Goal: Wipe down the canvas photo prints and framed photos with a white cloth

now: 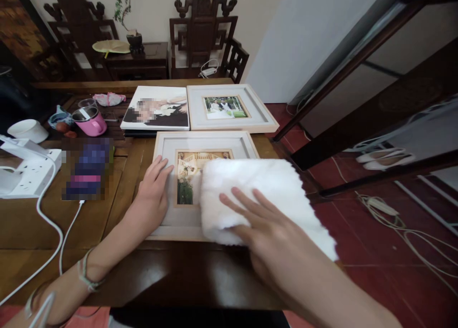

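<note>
A light wooden picture frame with a photo lies flat on the dark wooden table in front of me. My left hand rests flat on the frame's left side, fingers stretched out. A fluffy white cloth covers the frame's right half. My right hand lies on the cloth's near part with its fingers spread and pressing down on it.
Behind lie a second framed photo and a photo print. To the left stand a pink mug, a white bowl, a white power strip with cables. Carved dark chairs stand at the back; cables lie on the red floor.
</note>
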A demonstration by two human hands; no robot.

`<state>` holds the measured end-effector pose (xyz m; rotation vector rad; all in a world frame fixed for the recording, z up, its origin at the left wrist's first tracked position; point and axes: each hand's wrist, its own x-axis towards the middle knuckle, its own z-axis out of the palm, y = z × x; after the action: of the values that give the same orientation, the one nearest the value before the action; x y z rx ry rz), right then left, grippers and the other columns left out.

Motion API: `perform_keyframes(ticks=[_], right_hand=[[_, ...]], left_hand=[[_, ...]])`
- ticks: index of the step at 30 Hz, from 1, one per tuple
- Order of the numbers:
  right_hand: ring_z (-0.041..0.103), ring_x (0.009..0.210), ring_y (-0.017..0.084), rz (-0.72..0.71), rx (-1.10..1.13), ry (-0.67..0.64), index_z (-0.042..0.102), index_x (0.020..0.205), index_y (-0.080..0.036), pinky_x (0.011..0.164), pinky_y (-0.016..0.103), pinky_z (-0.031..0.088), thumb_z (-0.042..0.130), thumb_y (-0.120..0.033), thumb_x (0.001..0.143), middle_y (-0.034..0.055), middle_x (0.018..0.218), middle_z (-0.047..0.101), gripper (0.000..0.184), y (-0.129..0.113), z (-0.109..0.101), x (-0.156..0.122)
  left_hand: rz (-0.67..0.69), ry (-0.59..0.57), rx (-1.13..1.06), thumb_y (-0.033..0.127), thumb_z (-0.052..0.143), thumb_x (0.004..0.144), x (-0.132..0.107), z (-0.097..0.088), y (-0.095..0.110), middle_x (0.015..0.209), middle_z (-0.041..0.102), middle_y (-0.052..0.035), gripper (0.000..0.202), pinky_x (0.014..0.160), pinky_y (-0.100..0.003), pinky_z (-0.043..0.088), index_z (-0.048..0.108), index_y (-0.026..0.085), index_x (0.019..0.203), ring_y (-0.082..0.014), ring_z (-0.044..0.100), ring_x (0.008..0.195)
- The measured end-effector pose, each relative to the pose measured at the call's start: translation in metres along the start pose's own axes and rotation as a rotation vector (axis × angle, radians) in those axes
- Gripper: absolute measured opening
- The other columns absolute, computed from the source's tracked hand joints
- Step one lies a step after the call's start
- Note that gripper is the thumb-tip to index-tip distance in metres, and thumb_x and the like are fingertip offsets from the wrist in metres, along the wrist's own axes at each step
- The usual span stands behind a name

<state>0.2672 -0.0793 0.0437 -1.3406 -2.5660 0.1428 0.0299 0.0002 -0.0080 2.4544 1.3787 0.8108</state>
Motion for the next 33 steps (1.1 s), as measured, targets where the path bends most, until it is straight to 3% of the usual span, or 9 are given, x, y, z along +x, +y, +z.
perform_keyframes(ticks=[5,11,15,18,24,27,30,33], right_hand=[[0.031,0.137,0.034,-0.071,0.092,-0.085,0.071,0.079,-0.015,0.111,0.056,0.028,0.046,0.004,0.063,0.0137,0.143,0.046,0.036,-0.029,0.009,0.023],[0.023,0.14,0.029,-0.045,0.164,-0.167,0.072,0.091,-0.015,0.115,0.053,0.023,0.042,0.005,0.057,0.0092,0.146,0.043,0.049,-0.018,0.004,0.022],[0.027,0.139,0.026,-0.048,0.143,-0.049,0.071,0.075,-0.021,0.112,0.053,0.029,0.038,0.004,0.064,0.0016,0.141,0.049,0.043,-0.003,0.002,-0.005],[0.03,0.138,0.024,-0.042,0.126,0.026,0.071,0.072,-0.026,0.11,0.054,0.034,0.038,0.002,0.068,-0.0038,0.139,0.051,0.043,0.008,0.002,-0.028],[0.027,0.138,0.031,0.037,0.027,0.107,0.071,0.078,-0.024,0.106,0.063,0.037,0.039,0.002,0.069,0.0033,0.141,0.048,0.043,0.027,0.001,-0.049],[0.027,0.138,0.032,0.021,-0.025,0.074,0.071,0.077,-0.022,0.107,0.064,0.032,0.039,0.004,0.069,0.0049,0.143,0.046,0.043,0.018,0.0,-0.046],[0.025,0.139,0.032,0.002,-0.006,-0.006,0.07,0.074,-0.02,0.111,0.062,0.028,0.041,0.004,0.072,0.0057,0.145,0.044,0.038,-0.004,0.001,-0.036],[0.021,0.14,0.032,-0.091,0.06,0.007,0.067,0.068,-0.02,0.111,0.059,0.028,0.045,0.002,0.075,0.0049,0.146,0.044,0.032,-0.026,0.004,-0.019]], left_hand=[[-0.002,0.024,-0.018,0.001,0.034,0.085,0.0,0.002,-0.002,0.142,0.045,-0.014,0.049,0.11,-0.057,0.032,0.045,0.018,0.128,-0.0264,0.03,0.141],[-0.025,0.019,-0.03,-0.002,0.033,0.082,-0.002,0.004,-0.001,0.142,0.044,-0.0156,0.05,0.11,-0.058,0.031,0.047,0.016,0.127,-0.0277,0.029,0.141],[-0.02,0.021,-0.022,-0.003,0.033,0.081,-0.003,0.004,-0.001,0.142,0.042,-0.0171,0.051,0.111,-0.058,0.031,0.047,0.013,0.127,-0.028,0.027,0.141],[-0.026,0.011,-0.021,-0.004,0.032,0.08,-0.004,0.003,0.0,0.143,0.041,-0.0171,0.052,0.11,-0.058,0.031,0.046,0.014,0.127,-0.0279,0.027,0.142],[-0.034,-0.019,-0.025,-0.004,0.033,0.079,-0.005,0.002,0.0,0.144,0.04,-0.0173,0.054,0.11,-0.06,0.031,0.044,0.015,0.129,-0.0287,0.025,0.142],[-0.028,-0.002,-0.022,-0.004,0.033,0.08,-0.004,0.002,0.0,0.143,0.041,-0.017,0.053,0.11,-0.059,0.031,0.045,0.015,0.128,-0.0283,0.027,0.142],[-0.022,0.011,-0.02,-0.004,0.033,0.08,-0.002,0.002,0.0,0.143,0.043,-0.0166,0.052,0.109,-0.059,0.032,0.045,0.015,0.127,-0.0281,0.028,0.141],[-0.018,-0.005,-0.018,-0.003,0.033,0.081,-0.001,0.001,0.0,0.143,0.042,-0.0171,0.051,0.109,-0.059,0.032,0.045,0.015,0.128,-0.0283,0.028,0.141]])
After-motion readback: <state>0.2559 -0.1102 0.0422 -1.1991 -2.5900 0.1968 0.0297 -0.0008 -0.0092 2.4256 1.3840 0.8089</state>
